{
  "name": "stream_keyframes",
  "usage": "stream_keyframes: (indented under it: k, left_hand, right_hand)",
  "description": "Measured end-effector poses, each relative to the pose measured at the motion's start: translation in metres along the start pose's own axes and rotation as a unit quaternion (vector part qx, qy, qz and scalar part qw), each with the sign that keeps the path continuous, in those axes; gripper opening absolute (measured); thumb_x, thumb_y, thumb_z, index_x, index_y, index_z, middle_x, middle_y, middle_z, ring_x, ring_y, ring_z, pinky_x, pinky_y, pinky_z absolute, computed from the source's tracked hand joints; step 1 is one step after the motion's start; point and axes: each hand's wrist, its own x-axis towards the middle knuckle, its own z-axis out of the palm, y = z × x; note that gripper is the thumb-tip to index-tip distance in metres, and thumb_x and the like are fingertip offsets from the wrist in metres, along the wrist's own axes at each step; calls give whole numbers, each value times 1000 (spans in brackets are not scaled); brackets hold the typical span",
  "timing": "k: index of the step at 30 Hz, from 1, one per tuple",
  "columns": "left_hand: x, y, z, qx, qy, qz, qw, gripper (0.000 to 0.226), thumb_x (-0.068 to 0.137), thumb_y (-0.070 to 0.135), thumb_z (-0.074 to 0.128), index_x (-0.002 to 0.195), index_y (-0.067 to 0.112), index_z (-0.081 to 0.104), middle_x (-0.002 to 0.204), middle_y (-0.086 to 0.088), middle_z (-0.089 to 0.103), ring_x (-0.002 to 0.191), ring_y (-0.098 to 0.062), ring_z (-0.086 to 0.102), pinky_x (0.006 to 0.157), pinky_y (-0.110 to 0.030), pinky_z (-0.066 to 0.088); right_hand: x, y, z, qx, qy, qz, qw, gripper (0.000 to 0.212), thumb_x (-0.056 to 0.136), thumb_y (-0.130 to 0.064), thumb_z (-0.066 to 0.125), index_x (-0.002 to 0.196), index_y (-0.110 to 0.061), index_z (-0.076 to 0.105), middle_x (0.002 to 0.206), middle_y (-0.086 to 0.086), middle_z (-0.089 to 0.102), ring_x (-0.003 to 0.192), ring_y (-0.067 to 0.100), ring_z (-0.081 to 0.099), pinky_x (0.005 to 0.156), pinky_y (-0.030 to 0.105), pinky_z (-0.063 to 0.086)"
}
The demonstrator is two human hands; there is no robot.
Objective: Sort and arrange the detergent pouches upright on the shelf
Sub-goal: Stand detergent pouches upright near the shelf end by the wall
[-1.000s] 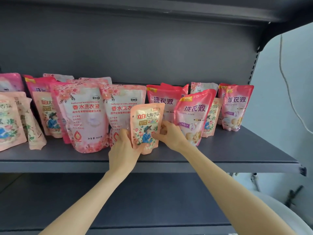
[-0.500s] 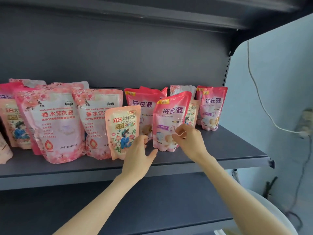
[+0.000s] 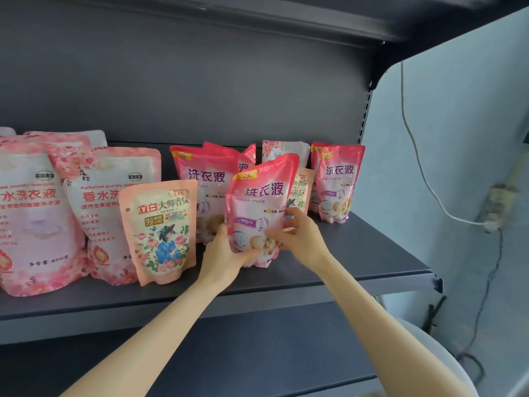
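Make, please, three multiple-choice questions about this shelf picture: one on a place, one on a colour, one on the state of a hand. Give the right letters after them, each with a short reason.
1. Where does the peach pouch stand, seen from the held pink pouch?
A) to its left
B) to its right
C) on top of it

2. What colour is the shelf?
A) white
B) dark grey
C) yellow

3. What does the left hand do?
A) hangs free
B) lies flat on the shelf
C) grips the held pink pouch

Right letters:
1 A: the peach pouch stands at the left of it, apart from both hands.
2 B: the shelf's board and back wall are dark grey.
3 C: its thumb and fingers curl round the pouch's lower left edge, and the right hand holds the other side.
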Motion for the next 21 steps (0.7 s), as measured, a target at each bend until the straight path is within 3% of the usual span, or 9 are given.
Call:
stream_keyframes:
  k: [4, 8, 18, 21]
  left_hand:
    - [-4, 9, 13, -31, -3, 24, 999, 64, 64, 25, 85, 118, 16, 51, 108, 8, 66, 98, -9, 63, 80, -23, 51]
    - [7, 28, 48, -56, -19, 32, 998, 58, 63, 23, 86, 110, 22, 52, 100, 13, 67, 90, -1, 64, 71, -15, 51]
    - [77, 60, 176, 4, -46, 1, 999, 68, 57, 31, 87, 111, 17, 48, 102, 5, 64, 91, -11, 62, 82, -38, 54]
    - [94, 64, 203, 45, -41, -20, 998, 65, 59, 31, 86, 107, 16, 45, 97, 5, 62, 89, -12, 61, 78, -33, 53]
  right_hand:
    - [-7, 2, -25, 18, 13, -30, 999, 32, 77, -19, 77, 102, -26, 58, 91, 4, 70, 78, 27, 69, 73, 43, 59]
    - [-3, 9, -68, 24, 21, -42, 999, 35, 77, -19, 77, 106, -26, 58, 91, 1, 71, 76, 20, 71, 74, 42, 59]
    - [61, 70, -182, -2, 26, -39, 999, 36, 78, -13, 76, 99, -33, 54, 87, 2, 68, 81, 31, 69, 75, 46, 58]
    - [84, 90, -202, -14, 3, -35, 999, 38, 78, -14, 76, 102, -32, 53, 86, 0, 67, 82, 28, 68, 77, 49, 57]
